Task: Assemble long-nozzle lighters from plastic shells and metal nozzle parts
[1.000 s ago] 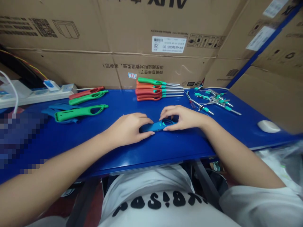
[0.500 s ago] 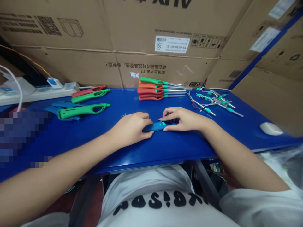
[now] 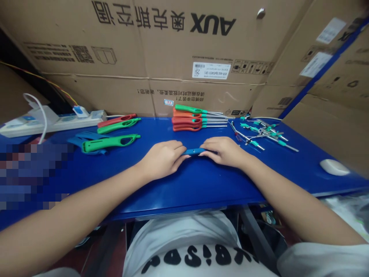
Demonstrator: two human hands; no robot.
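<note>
A blue plastic lighter handle (image 3: 193, 152) is held level between my two hands, just above the blue table. My left hand (image 3: 165, 158) is closed around its left end, and my right hand (image 3: 223, 151) pinches the right end with thumb and fingers. Only the narrow edge of the handle's middle shows; both ends are hidden in the fingers. Behind it lies a stack of long-nosed lighters (image 3: 187, 123) with red, orange and green handles and metal tubes. To the right of that are loose metal lighter tubes (image 3: 266, 132) with teal fittings and wires.
On the left lie green handle shells (image 3: 111, 143), a red shell (image 3: 117, 120) and blue shells (image 3: 77, 142). A white power strip (image 3: 57, 123) with cables stands behind them. A white computer mouse (image 3: 334, 167) sits at the right. Cardboard (image 3: 161, 46) walls the table's back.
The handle has turned in my hands, so its edge now faces up and the teal part inside no longer shows. The camera view has tilted upward, showing more cardboard.
</note>
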